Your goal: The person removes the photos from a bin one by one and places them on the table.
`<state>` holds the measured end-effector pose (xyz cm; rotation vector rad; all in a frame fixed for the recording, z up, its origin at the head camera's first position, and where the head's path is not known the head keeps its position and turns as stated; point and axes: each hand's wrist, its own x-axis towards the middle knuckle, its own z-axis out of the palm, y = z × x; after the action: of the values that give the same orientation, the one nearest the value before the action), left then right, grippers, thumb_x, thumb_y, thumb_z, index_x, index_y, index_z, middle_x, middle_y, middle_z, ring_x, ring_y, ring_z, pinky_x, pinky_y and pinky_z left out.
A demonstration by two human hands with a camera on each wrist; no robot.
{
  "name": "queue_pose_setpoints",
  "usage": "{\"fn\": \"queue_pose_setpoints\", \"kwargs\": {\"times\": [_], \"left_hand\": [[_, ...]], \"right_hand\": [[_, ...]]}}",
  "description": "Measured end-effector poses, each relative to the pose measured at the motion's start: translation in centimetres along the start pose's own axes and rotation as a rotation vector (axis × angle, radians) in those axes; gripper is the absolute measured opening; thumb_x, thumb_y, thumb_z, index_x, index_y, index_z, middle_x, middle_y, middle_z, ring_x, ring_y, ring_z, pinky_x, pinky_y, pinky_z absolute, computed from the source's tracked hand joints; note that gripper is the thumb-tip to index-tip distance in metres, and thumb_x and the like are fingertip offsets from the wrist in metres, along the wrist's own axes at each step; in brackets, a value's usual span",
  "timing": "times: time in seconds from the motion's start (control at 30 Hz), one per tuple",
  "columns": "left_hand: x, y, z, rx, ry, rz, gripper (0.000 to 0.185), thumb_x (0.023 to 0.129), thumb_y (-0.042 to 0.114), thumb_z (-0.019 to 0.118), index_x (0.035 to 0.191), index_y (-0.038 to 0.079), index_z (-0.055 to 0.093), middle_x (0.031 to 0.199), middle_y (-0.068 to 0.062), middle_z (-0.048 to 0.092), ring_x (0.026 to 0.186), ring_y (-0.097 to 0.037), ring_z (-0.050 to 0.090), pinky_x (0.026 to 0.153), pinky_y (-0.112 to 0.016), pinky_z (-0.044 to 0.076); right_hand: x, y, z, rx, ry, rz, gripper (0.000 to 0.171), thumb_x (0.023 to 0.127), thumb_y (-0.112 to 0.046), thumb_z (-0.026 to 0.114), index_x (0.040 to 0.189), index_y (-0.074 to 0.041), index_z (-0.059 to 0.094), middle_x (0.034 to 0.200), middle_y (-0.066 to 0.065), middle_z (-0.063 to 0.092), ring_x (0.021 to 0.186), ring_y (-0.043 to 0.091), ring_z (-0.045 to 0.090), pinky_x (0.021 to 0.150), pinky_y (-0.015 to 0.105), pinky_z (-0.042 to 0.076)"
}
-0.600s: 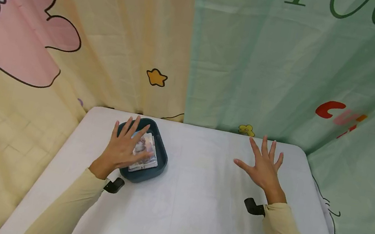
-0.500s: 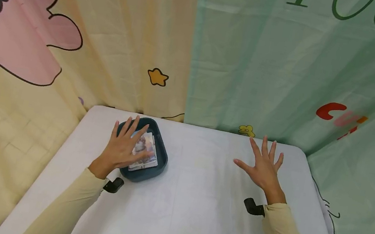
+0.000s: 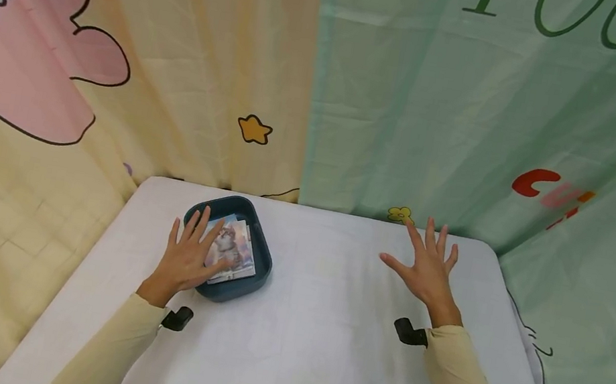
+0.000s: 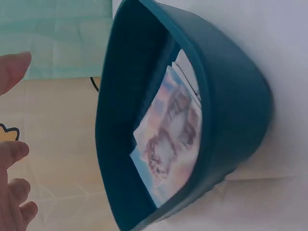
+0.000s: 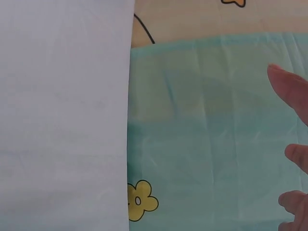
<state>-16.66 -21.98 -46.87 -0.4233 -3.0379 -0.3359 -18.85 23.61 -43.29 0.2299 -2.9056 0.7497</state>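
Note:
A dark teal plastic basin [image 3: 264, 270] stands at the back left of the table. Inside it lie several flat printed cards [image 4: 175, 130], the top one with a fluffy animal picture in pink and blue. My left hand [image 3: 185, 261] is spread over the basin's left side and hides part of it in the head view; nothing is in its grasp. In the left wrist view its fingertips [image 4: 19, 150] show apart from the basin. My right hand [image 3: 430, 273] hovers with fingers spread over the back right of the table, holding nothing.
A white cloth covers the table [image 3: 305, 354]. Behind it hangs a printed curtain [image 3: 409, 100], beige on the left and green on the right, close along the back edge. More curtain runs down both sides.
My left hand has drawn slightly left and back toward me, uncovering more of the cards. The right hand has shifted a little left in the head view, whose camera has also moved slightly.

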Motion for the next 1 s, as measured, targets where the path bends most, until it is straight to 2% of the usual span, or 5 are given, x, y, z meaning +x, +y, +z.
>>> {"fn": "queue_pose_setpoints", "kwargs": {"times": [0.3, 0.63, 0.83, 1.0], "left_hand": [[-1.9, -1.6, 3.1, -0.065, -0.042, -0.097, 0.087, 0.088, 0.052, 0.057, 0.150, 0.000, 0.026, 0.157, -0.028, 0.004, 0.144, -0.044, 0.004, 0.111, -0.063, -0.003], [-3.7, -1.8, 6.0, -0.147, -0.019, -0.155, 0.086, 0.088, 0.046, 0.061, 0.148, -0.006, 0.027, 0.155, -0.032, 0.007, 0.140, -0.050, 0.011, 0.111, -0.064, 0.006], [-4.3, -1.9, 7.0, -0.242, -0.015, -0.194, 0.092, 0.090, 0.046, 0.058, 0.148, -0.012, 0.015, 0.156, -0.032, -0.003, 0.141, -0.051, 0.006, 0.112, -0.062, 0.007], [-4.4, -1.9, 7.7, -0.331, -0.053, -0.244, 0.095, 0.093, 0.039, 0.055, 0.147, -0.014, -0.002, 0.156, -0.029, -0.012, 0.142, -0.049, 0.001, 0.113, -0.060, 0.007]], "right_hand": [[0.8, 0.0, 0.7, 0.038, 0.050, -0.019, 0.090, 0.083, -0.057, 0.066, 0.152, -0.012, 0.029, 0.159, 0.023, 0.003, 0.144, 0.044, -0.009, 0.106, 0.067, -0.005], [1.1, -0.6, 1.3, 0.047, 0.068, -0.018, 0.084, 0.084, -0.049, 0.069, 0.149, -0.010, 0.035, 0.158, 0.025, 0.010, 0.144, 0.046, 0.000, 0.107, 0.066, 0.001], [1.4, -0.7, 1.9, 0.041, 0.057, -0.017, 0.083, 0.084, -0.047, 0.070, 0.149, -0.010, 0.034, 0.158, 0.024, 0.010, 0.144, 0.046, 0.000, 0.107, 0.066, 0.001], [1.4, -0.8, 2.4, 0.051, 0.035, -0.009, 0.082, 0.084, -0.047, 0.069, 0.149, -0.011, 0.034, 0.159, 0.023, 0.009, 0.144, 0.045, 0.000, 0.107, 0.065, 0.000]]}}
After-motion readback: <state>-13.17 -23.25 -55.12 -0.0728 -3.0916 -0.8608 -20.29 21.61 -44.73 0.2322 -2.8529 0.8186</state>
